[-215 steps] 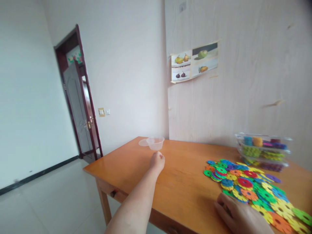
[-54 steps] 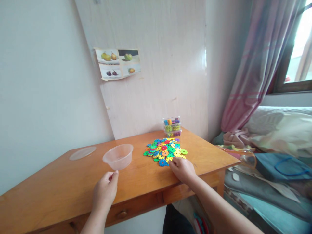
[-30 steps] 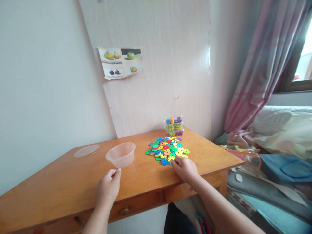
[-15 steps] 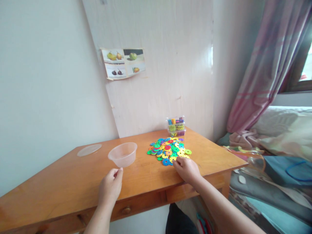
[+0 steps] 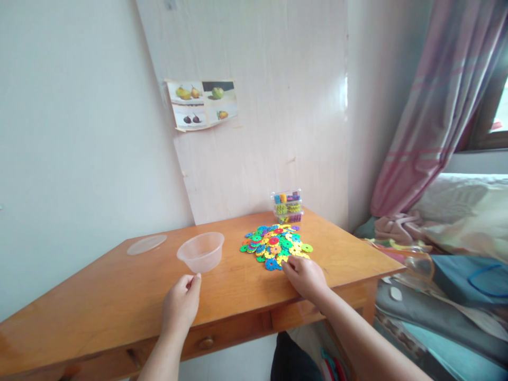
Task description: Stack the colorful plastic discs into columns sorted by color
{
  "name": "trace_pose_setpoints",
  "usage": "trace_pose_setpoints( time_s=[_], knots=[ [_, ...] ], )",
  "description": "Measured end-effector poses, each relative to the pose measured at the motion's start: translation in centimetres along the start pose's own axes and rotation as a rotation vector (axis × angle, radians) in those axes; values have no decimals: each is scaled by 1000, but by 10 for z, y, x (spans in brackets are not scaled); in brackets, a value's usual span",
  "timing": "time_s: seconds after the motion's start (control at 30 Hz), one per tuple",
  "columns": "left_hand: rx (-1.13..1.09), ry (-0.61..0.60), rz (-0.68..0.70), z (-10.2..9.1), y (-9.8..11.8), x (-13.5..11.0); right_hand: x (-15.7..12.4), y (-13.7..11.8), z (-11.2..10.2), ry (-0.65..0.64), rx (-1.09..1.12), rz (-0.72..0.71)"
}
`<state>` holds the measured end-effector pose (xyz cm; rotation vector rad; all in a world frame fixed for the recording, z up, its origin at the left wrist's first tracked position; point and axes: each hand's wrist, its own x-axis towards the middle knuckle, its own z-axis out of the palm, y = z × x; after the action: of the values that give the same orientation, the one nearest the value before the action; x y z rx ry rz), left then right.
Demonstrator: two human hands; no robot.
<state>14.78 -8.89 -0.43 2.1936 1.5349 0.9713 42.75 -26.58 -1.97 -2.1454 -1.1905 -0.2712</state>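
My left hand (image 5: 181,301) is closed in a loose fist near the front of the table, with its thumb uppermost. Just beyond it stands a translucent plastic bowl (image 5: 201,259); thumb and bowl look close, and I cannot tell whether they touch. My right hand (image 5: 305,275) is also curled into a fist, resting at the near edge of a heap of colourful notched plastic discs (image 5: 273,241). No object shows in either hand. Part of the heap is hidden behind the right hand. A round translucent lid (image 5: 146,244) lies flat at the left rear.
Clear stacked boxes (image 5: 288,206) of small coloured pieces stand behind the heap, by the wall. The wooden table (image 5: 99,296) has a drawer knob (image 5: 206,343) at its front. Bags and bedding (image 5: 468,211) are on the right.
The view has shifted very slightly. Both hands, the bowl and the discs keep their places.
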Motion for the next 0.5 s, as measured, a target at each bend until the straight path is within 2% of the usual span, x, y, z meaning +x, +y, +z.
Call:
trace_pose_setpoints(
  time_s=[0.5],
  knots=[
    [-36, 61, 60, 8, -3, -2, 0, 5, 0, -52, -2, -21]
  ],
)
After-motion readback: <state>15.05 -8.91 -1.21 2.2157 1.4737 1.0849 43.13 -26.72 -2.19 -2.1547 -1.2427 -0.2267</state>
